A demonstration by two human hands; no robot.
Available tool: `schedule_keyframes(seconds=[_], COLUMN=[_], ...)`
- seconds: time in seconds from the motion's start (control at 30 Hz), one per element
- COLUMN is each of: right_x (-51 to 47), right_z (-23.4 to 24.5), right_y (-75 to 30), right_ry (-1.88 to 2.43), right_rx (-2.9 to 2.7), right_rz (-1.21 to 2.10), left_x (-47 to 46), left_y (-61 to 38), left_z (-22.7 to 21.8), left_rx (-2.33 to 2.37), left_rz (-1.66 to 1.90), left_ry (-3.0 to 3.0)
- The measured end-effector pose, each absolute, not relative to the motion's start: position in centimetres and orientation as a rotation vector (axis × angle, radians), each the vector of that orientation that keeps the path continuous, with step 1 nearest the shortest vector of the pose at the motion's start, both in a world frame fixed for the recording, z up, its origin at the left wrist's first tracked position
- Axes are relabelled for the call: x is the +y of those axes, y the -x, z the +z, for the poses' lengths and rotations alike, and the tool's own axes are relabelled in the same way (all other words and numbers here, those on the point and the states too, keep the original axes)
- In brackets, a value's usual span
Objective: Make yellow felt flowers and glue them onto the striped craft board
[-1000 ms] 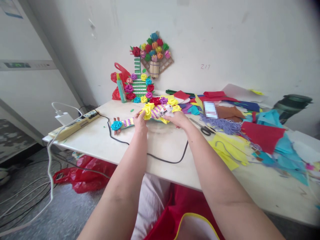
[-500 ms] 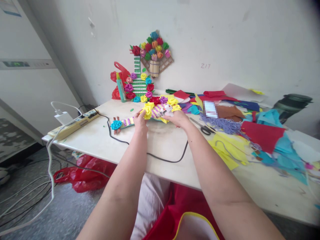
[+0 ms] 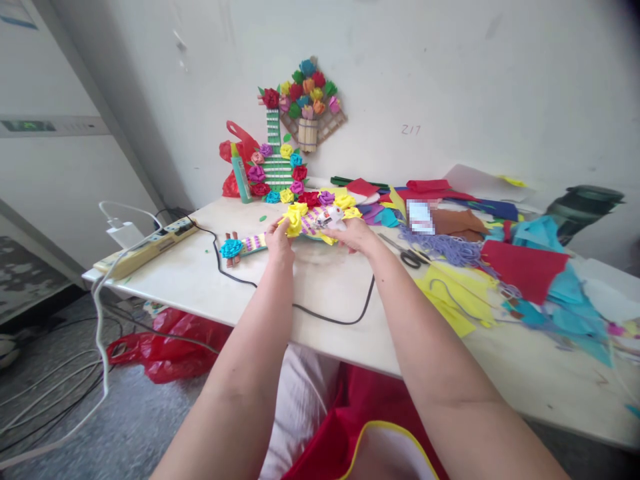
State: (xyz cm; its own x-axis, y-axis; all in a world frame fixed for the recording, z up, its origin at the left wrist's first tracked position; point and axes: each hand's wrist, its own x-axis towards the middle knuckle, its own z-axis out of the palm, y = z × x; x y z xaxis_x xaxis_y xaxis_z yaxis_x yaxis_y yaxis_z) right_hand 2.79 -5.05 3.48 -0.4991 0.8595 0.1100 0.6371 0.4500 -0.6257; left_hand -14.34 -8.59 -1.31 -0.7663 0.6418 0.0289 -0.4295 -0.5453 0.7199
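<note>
A guitar-shaped craft piece lies across the table before me, its body striped yellow and purple and edged with paper flowers. A blue paper flower sits at its head end. My left hand has its fingers closed at a yellow paper flower where neck meets body. My right hand grips a white glue gun over the body; its nozzle is hard to make out. From the power strip, a black cord loops over the table and passes behind my right forearm.
A green flowered guitar craft stands at the back beside a glue bottle. Scissors, purple yarn and coloured felt sheets spread over the right side. The power strip lies along the left edge.
Both hands stay at almost the same place on the craft piece. The whole view has shifted very slightly.
</note>
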Motion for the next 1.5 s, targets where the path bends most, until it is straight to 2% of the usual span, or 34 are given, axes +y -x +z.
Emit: schedule_keyframes(seconds=[0.4,1.07,1.33,1.5], right_x=[-5.2,-5.4,-5.4,-5.2], right_z=[3.7,4.0,4.5,4.5], right_y=[-2.2,-1.9,-2.6,-2.8], right_ry=[1.441,1.474,1.426,1.394], right_rx=[-2.341,-2.354,-2.334,-2.347], right_rz=[0.448,0.337,0.542,0.538], left_x=[-8.7,-8.5,-8.5,-8.6], left_y=[14.2,14.3,14.3,14.2], left_z=[-1.1,-1.3,-1.3,-1.2], left_rx=[0.946,0.956,0.959,0.975], left_rz=[2.299,2.286,2.28,2.267], left_ry=[-0.378,-0.359,-0.362,-0.374])
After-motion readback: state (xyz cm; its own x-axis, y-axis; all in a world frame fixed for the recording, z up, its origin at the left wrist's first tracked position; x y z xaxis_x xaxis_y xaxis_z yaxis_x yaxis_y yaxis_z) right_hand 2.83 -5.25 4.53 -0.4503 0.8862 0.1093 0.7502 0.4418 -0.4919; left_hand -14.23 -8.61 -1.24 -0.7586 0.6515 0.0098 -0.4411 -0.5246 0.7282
